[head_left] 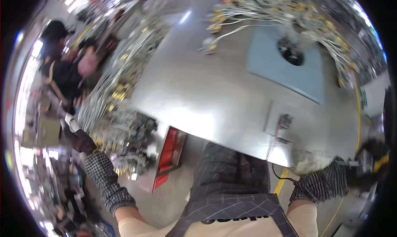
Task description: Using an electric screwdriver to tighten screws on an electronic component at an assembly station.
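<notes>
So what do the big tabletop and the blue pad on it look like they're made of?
The tabletop looks like bare metal, probably brushed stainless steel: grey, with soft glare patches. The blue pad looks like a matte rubber or plastic mat, flat and without shine, though the picture cannot settle which.

Shiny steel workbench [194, 92] with a blue-grey mat [269, 67]. Grey concrete floor [169, 200], yellow line [281, 181]. Bright glare at left.
</notes>
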Available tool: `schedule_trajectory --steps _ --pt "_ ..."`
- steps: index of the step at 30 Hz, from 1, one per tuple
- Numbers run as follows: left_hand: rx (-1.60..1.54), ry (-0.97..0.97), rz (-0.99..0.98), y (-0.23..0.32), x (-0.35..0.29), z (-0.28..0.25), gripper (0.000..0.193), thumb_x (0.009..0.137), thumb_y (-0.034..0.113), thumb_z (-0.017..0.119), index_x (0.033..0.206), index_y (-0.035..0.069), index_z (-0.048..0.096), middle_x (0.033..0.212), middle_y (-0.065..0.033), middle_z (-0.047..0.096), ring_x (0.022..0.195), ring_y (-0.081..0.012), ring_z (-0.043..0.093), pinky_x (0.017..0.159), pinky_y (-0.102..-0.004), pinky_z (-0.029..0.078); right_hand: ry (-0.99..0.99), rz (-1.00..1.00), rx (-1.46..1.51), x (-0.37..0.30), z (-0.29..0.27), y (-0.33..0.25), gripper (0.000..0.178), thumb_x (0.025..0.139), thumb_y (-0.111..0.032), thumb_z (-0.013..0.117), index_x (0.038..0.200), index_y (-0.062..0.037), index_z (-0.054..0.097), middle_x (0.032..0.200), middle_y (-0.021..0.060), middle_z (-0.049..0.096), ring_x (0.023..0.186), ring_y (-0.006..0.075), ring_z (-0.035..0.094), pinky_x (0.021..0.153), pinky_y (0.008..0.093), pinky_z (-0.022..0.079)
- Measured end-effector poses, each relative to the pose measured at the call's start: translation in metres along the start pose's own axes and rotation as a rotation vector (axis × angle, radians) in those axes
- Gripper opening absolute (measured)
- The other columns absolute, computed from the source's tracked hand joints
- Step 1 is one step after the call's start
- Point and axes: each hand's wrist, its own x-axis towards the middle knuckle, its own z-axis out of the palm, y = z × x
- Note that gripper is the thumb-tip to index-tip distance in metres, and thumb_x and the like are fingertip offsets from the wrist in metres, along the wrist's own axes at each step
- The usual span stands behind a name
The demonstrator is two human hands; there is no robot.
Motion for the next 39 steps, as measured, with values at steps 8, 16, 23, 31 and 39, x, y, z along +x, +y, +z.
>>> schedule_trajectory --steps 8,16,23,31,39 --pt "-0.672 -0.702 1.21 0.47 -0.07 0.207 0.065 0.078 0.046 0.072 0.129 0.009 0.056 0.127 -0.0126 0.06 0.117 -0.0334 0.055 0.098 -0.0437 0.045 -0.319 0.554 0.131 0.025 -0.065 0.049 0.031 0.097 -0.021 0.056 0.124 -0.0105 0.047 0.086 0.0055 0.052 0.066 0.0124 0.048 0.056 0.0278 0.043" --pt "-0.578 -0.875 1.201 0.571 -0.154 0.333 0.057 0.073 0.032 0.078 0.12 0.008 0.058 0.118 -0.0143 0.061 0.113 -0.0328 0.057 0.098 -0.0418 0.046 -0.252 0.726 -0.045 0.001 -0.068 0.075 0.057 0.095 -0.021 0.059 0.145 -0.0175 0.032 0.089 0.0066 0.057 0.061 0.0136 0.056 0.05 0.0308 0.051" --pt "-0.316 -1.037 1.637 0.555 -0.142 0.297 0.042 0.073 0.024 0.073 0.11 0.01 0.058 0.094 -0.0146 0.066 0.09 -0.0364 0.064 0.079 -0.0454 0.051 -0.273 0.814 0.054 0.008 -0.077 0.073 0.063 0.095 -0.02 0.058 0.149 -0.0176 0.026 0.091 0.0098 0.059 0.06 0.0159 0.058 0.053 0.0345 0.053" --pt "-0.324 -1.213 1.085 0.633 -0.194 0.271 0.034 0.088 0.032 0.058 0.11 0.006 0.06 0.09 -0.0197 0.068 0.079 -0.0365 0.067 0.072 -0.0463 0.053 -0.386 0.74 -0.071 0.0 -0.07 0.068 0.039 0.094 -0.033 0.058 0.101 0.0052 0.056 0.075 0.0122 0.057 0.063 0.0221 0.061 0.062 0.036 0.055" --pt "-0.302 -1.466 0.912 0.635 -0.175 0.245 0.055 0.088 0.053 0.06 0.112 0.003 0.066 0.102 -0.0204 0.069 0.09 -0.0311 0.068 0.079 -0.0431 0.053 -0.55 0.361 -0.289 -0.01 -0.062 0.015 0.033 0.095 -0.027 0.054 0.104 0.0046 0.058 0.081 0.015 0.061 0.071 0.0248 0.063 0.069 0.0375 0.054"
